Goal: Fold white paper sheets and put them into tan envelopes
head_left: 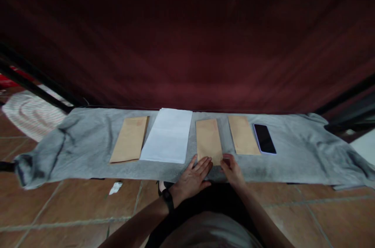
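Note:
A brown paper envelope lies in front of me on a grey cloth, its short edge towards me. My left hand rests flat on its lower left part, fingers stretched out, a dark band on the wrist. At the lower right corner, my right hand has its fingers curled and closed on the envelope's edge. To the left is a stack of white paper sheets, and beyond it a pile of brown envelopes. Another brown envelope lies to the right of my hands.
A phone with a light purple edge lies right of the envelopes. The grey cloth covers a long narrow surface against a dark red panel. Crumpled white paper is on the tiled floor. Striped fabric hangs at the left.

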`<control>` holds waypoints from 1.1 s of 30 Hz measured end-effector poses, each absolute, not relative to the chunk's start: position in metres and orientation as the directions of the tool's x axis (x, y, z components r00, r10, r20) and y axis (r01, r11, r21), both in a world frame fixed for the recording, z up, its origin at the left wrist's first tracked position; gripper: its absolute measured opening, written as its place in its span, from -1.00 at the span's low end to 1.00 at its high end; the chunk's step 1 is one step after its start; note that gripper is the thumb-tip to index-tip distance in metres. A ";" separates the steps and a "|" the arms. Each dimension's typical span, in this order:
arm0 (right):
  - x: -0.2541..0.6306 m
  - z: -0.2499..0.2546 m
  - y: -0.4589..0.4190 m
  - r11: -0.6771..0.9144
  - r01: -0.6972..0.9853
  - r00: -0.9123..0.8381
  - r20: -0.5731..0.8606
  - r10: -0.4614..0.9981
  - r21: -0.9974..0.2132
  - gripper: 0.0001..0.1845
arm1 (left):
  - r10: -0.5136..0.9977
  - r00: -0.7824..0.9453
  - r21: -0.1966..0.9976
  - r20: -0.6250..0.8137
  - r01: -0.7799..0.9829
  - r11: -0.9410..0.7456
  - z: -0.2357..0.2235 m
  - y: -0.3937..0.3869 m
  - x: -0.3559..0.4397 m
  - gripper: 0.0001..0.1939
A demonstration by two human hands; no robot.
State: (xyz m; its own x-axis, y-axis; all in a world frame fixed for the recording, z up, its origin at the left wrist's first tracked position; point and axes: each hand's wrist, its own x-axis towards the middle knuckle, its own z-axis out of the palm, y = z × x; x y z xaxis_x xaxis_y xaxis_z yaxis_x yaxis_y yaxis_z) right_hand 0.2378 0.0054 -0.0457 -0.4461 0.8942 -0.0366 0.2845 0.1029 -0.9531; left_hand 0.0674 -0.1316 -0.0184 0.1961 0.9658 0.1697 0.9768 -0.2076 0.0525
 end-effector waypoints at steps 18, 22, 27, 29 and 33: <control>0.216 -0.032 0.006 -0.293 -0.028 -0.396 -0.259 0.881 -0.956 -0.54 | 0.844 -0.518 0.890 0.141 0.439 0.121 -0.038 -0.118 0.074 -0.40; 0.219 -0.027 0.010 -0.316 -0.036 -0.394 -0.277 0.876 -0.948 -0.53 | 0.764 -0.631 0.991 -0.135 -0.100 0.092 -0.032 -0.106 0.075 -0.25; 0.227 -0.026 0.014 -0.373 -0.074 -0.385 -0.319 0.866 -0.925 -0.48 | 0.798 -0.514 0.928 -0.315 -0.343 0.145 -0.013 -0.095 0.082 -0.42; 0.233 -0.024 0.019 -0.373 -0.112 -0.354 -0.314 0.881 -0.921 -0.45 | 0.805 -0.502 0.926 -0.315 -0.347 0.146 -0.011 -0.090 0.087 -0.43; 0.255 -0.018 0.046 -0.334 -0.186 -0.207 -0.295 0.933 -0.924 -0.41 | 0.827 -0.474 0.934 -0.303 -0.321 0.158 -0.020 -0.081 0.094 -0.40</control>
State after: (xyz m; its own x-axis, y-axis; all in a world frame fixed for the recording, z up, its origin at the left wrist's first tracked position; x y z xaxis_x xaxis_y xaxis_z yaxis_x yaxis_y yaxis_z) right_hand 0.2552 0.0459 -0.0179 -0.2070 0.9327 -0.2952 -0.1865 -0.3338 -0.9240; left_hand 0.0936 -0.0809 -0.0201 -0.4736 0.8270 -0.3030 -0.3212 0.1582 0.9337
